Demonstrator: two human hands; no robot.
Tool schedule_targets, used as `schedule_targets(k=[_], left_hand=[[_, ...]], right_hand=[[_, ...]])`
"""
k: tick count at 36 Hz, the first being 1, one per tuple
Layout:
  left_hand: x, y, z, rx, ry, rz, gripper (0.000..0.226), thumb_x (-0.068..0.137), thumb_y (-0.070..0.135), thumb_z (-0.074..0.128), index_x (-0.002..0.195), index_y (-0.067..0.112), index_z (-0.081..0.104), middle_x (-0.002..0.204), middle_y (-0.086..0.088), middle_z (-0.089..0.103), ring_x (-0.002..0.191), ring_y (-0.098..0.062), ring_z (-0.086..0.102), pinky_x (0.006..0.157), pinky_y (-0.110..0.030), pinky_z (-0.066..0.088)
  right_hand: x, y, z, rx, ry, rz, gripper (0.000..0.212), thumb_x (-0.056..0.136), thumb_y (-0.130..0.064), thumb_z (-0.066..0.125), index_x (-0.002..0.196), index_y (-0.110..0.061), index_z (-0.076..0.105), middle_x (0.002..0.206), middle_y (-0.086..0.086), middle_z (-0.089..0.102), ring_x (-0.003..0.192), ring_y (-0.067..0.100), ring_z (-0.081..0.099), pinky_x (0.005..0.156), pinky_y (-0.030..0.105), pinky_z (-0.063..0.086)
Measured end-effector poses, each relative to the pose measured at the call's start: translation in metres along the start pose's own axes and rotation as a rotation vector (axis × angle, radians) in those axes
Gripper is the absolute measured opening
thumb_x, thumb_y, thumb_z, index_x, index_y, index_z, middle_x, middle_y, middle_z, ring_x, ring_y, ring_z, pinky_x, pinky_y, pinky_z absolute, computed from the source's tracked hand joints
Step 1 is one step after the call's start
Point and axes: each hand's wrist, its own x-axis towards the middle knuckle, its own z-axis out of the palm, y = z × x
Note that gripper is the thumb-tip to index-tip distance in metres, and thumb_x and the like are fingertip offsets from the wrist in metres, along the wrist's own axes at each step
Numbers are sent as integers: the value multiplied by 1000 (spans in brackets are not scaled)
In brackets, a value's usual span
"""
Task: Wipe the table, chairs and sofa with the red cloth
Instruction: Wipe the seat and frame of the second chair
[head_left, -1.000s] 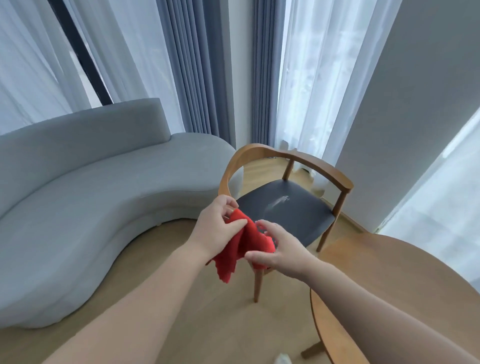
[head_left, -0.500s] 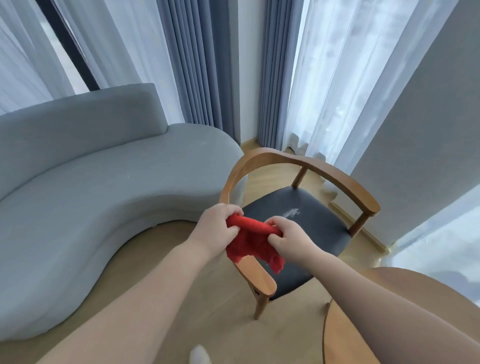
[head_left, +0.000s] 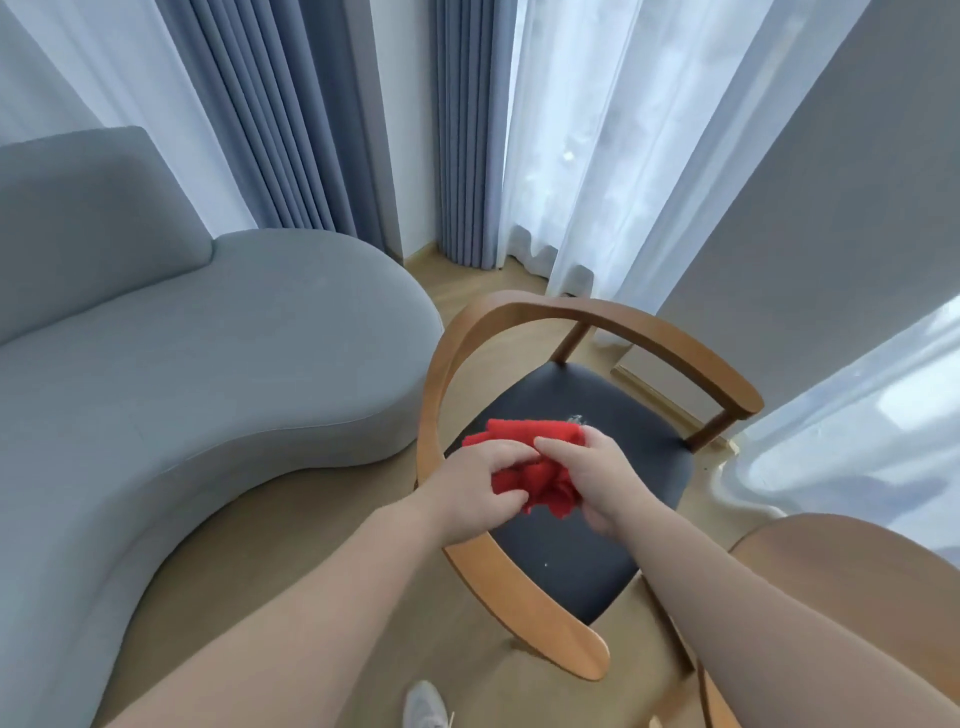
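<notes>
We hold the red cloth (head_left: 535, 467) bunched in left hand (head_left: 475, 491) and right hand (head_left: 597, 478), fingers curled round it, above the chair (head_left: 649, 467) seat. Chair wipe apparently not begun; sofa (head_left: 208, 374) and worktop (head_left: 857, 571) status unclear.

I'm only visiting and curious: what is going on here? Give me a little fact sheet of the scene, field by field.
setting: grey sofa beside a chair, curtains behind
red cloth: bunched up, held over the chair's dark seat
left hand: fingers grip the cloth's left side
right hand: fingers grip the cloth's right side
seat: pale smear just beyond the cloth
cloth touching seat: cannot tell
</notes>
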Motion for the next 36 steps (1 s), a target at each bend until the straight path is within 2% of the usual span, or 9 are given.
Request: schedule_targets(k=[3, 11, 15, 19, 21, 25, 31, 33, 36], left_hand=[[15, -28, 0, 157, 69, -70, 40, 88, 17, 56, 127, 26, 58, 128, 13, 56, 119, -4, 50, 100, -22, 40], [57, -117, 20, 399, 251, -394, 42, 96, 23, 44, 137, 18, 44, 142, 6, 42, 131, -12, 37, 104, -31, 36], [82, -153, 44, 463, 308, -507, 54, 100, 29, 37, 150, 15, 23, 158, 1, 17, 145, -14, 12, 116, -30, 16], [95, -179, 72, 515, 388, -622, 57, 101, 29, 27, 153, 14, 7, 161, 0, -5, 147, -14, -6, 116, -27, -3], [95, -189, 84, 592, 435, -590, 57, 99, 26, 23, 152, 13, 9, 160, -3, -4, 147, -16, -6, 116, -27, -10], [94, -196, 87, 539, 566, -660, 63, 92, 22, 31, 152, 13, 14, 160, -1, 6, 147, -14, 3, 117, -25, -4], [95, -195, 89, 523, 584, -677, 64, 88, 24, 21, 151, 9, 20, 159, -3, 11, 147, -16, 6, 118, -28, 5], [95, -196, 90, 525, 611, -664, 65, 87, 25, 18, 149, 7, 26, 158, -5, 17, 146, -17, 12, 117, -28, 7], [94, -199, 91, 514, 648, -646, 63, 86, 22, 20, 146, 6, 31, 156, -5, 22, 144, -18, 18, 117, -32, 15]], right_hand=[[26, 11, -9, -115, 115, 9, 27, 80, -5, 63, 105, -5, 54, 86, 18, 65, 66, 34, 64, 45, 32, 42], [113, 45, -29, -411, 107, 35, 26, 71, 2, 57, 91, -12, 53, 81, 4, 58, 62, 17, 53, 44, 23, 38], [162, 72, -29, -478, 61, 63, 26, 70, -1, 55, 91, -17, 52, 84, 2, 63, 66, 17, 58, 51, 24, 43], [202, 97, -24, -544, 14, 51, 28, 73, -2, 54, 96, -19, 52, 91, 3, 65, 78, 19, 63, 59, 25, 46], [219, 107, -19, -584, -10, 30, 28, 76, -3, 54, 99, -18, 51, 91, 1, 62, 75, 15, 59, 56, 24, 44], [251, 124, -7, -707, -54, -89, 27, 81, -6, 55, 103, -19, 48, 88, 0, 60, 69, 12, 58, 53, 25, 45], [284, 155, 12, -931, -236, -299, 30, 82, -6, 52, 108, -18, 46, 107, -2, 55, 90, 27, 55, 73, 36, 48], [296, 177, 11, -1131, -397, -284, 27, 84, -11, 55, 109, -13, 46, 126, 3, 49, 115, 35, 49, 87, 38, 46], [306, 208, 5, -1443, -568, -333, 42, 87, -39, 61, 119, -13, 49, 152, 8, 30, 143, 30, 20, 115, 45, 22]])
